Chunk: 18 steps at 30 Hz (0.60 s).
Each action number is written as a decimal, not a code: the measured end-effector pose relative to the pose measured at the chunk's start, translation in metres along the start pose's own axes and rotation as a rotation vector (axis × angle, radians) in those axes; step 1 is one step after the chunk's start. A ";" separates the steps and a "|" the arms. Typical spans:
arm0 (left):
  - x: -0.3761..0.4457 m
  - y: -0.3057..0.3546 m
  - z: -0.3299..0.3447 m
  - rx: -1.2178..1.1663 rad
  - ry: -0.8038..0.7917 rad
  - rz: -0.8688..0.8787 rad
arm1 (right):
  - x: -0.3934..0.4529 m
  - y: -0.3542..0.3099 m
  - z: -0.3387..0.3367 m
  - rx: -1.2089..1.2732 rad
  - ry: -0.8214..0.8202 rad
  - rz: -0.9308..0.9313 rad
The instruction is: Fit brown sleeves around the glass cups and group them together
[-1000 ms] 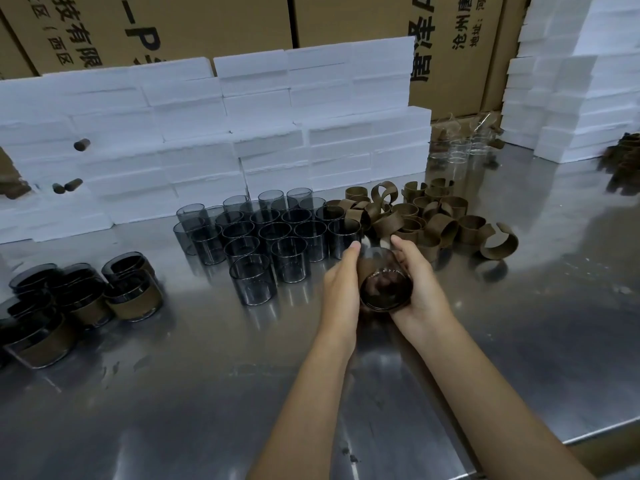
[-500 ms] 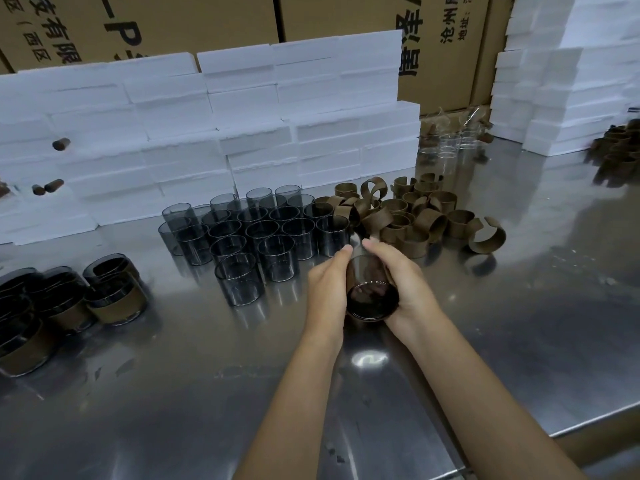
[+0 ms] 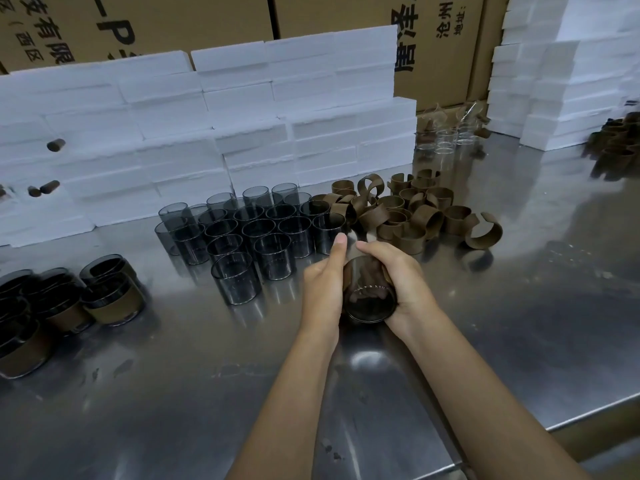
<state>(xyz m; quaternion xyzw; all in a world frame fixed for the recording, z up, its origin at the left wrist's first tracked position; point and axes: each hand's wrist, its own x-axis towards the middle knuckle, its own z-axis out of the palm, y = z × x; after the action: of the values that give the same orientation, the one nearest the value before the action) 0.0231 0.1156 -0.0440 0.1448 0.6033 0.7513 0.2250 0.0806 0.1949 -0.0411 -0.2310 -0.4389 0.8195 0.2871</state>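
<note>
Both hands are wrapped around one dark smoky glass cup point(image 3: 369, 299), left hand point(image 3: 323, 289) with its thumb poking up, right hand point(image 3: 401, 282) curled over the far side, mouth tipped toward the camera just above the shiny steel table point(image 3: 519, 323). Can't tell if a sleeve's on it. Right behind sit bare smoky glass cups point(image 3: 256, 230) and a heap of loose brown curled sleeves point(image 3: 408, 213). Sleeved cups point(image 3: 114, 299) are grouped far left.

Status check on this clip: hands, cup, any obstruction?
Left hand and right hand both grip one glass cup, tilted toward camera, brown sleeve around it. Bare cups and loose sleeves behind. Nothing blocking.
</note>
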 end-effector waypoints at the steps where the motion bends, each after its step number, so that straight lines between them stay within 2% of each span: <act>1: 0.000 0.000 -0.001 0.030 -0.014 0.001 | 0.000 -0.001 0.000 -0.004 0.024 -0.024; 5: -0.003 0.001 -0.005 0.232 -0.216 0.067 | 0.005 -0.005 -0.004 -0.089 0.209 -0.236; 7: -0.005 -0.002 -0.005 0.287 -0.301 0.083 | 0.006 -0.005 -0.006 -0.153 0.245 -0.348; 8: -0.006 -0.003 -0.004 0.243 -0.293 0.072 | 0.005 -0.005 -0.006 -0.167 0.260 -0.351; 10: -0.004 -0.003 -0.003 -0.019 -0.215 0.004 | 0.004 -0.006 -0.004 -0.130 0.247 -0.271; 12: 0.000 0.003 -0.006 -0.318 -0.172 -0.079 | 0.005 -0.007 -0.003 -0.029 0.135 -0.161; 14: 0.003 0.009 -0.014 -0.543 -0.205 -0.151 | 0.005 -0.006 -0.002 0.032 0.018 -0.083; 18: -0.001 0.016 -0.023 -0.704 -0.275 -0.226 | 0.003 -0.002 0.001 0.018 -0.118 0.010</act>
<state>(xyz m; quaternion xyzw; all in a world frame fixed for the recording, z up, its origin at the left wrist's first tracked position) 0.0099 0.0934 -0.0336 0.0909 0.2849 0.8565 0.4208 0.0785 0.1969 -0.0391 -0.1819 -0.4464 0.8371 0.2589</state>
